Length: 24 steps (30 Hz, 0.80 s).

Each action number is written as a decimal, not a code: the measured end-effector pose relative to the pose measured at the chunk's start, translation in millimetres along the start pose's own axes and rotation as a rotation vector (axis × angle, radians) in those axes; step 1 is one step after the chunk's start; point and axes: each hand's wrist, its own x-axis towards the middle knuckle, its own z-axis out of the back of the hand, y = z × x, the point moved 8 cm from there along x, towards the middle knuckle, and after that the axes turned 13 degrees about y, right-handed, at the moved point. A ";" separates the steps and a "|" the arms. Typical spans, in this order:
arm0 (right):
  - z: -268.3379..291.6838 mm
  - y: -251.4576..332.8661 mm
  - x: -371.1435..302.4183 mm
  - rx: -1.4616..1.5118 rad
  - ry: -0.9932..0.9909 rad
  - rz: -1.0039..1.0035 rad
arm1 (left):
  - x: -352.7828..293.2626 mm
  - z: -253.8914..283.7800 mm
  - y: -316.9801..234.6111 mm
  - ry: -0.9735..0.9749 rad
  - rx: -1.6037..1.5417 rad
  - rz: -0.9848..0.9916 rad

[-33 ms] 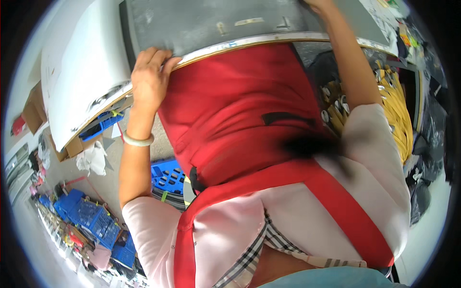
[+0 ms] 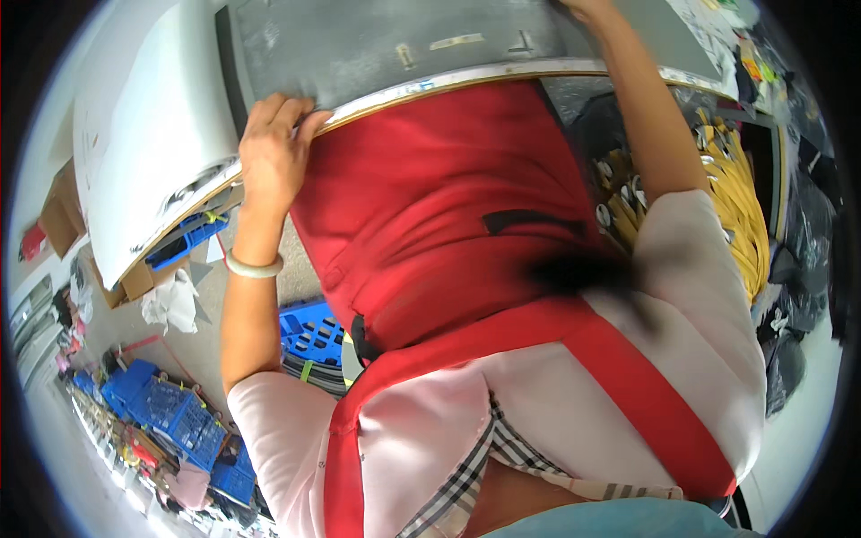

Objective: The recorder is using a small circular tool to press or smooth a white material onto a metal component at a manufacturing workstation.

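Closest in, the person's wearing a pale pink shirt point(image 2: 430, 408) with a red apron point(image 2: 439, 170) over it, and the apron front runs right up to the front edge of the bench point(image 2: 502, 72). Pale bracelet point(image 2: 254, 267) on the left wrist. Down below on the left there's a blue plastic crate point(image 2: 314, 330) peeking out beside the apron.

The left hand point(image 2: 272, 152) is at the bench's front edge, toward the left, fingers bent over onto a dark grey sheet point(image 2: 350, 45) with the thumb out along the edge. Honestly can't tell if it's pinching anything or just resting. That grey sheet lies flat on the bench, along the front edge, with a couple of small pale strips point(image 2: 456, 41) on it. White material point(image 2: 148, 108) covers the bench's left end.

The right hand point(image 2: 587, 11) is farther in from the front edge, over toward the right. Its fingers are cut off by the top of the view, so no clue about its grip.

Past the bench's right front corner: a heap of yellow straps point(image 2: 740, 206), then black plastic bags point(image 2: 785, 372). Off left, crumpled white paper point(image 2: 170, 302) on the floor, plus more blue crates point(image 2: 184, 412).
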 end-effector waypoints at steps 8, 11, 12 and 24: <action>-3.6 8.7 -2.6 -0.042 -0.019 0.024 | 1.9 0.0 -1.6 0.033 0.017 0.028; -2.9 15.7 -9.9 -0.093 -0.037 0.002 | 2.2 -0.1 -0.6 0.074 -0.005 0.046; -2.3 16.4 -12.4 -0.120 -0.051 -0.019 | 3.2 1.6 -0.5 0.069 0.001 0.065; 6.9 -20.7 7.4 -0.082 0.008 0.009 | 106.2 -51.8 -52.4 -0.033 -0.119 -0.106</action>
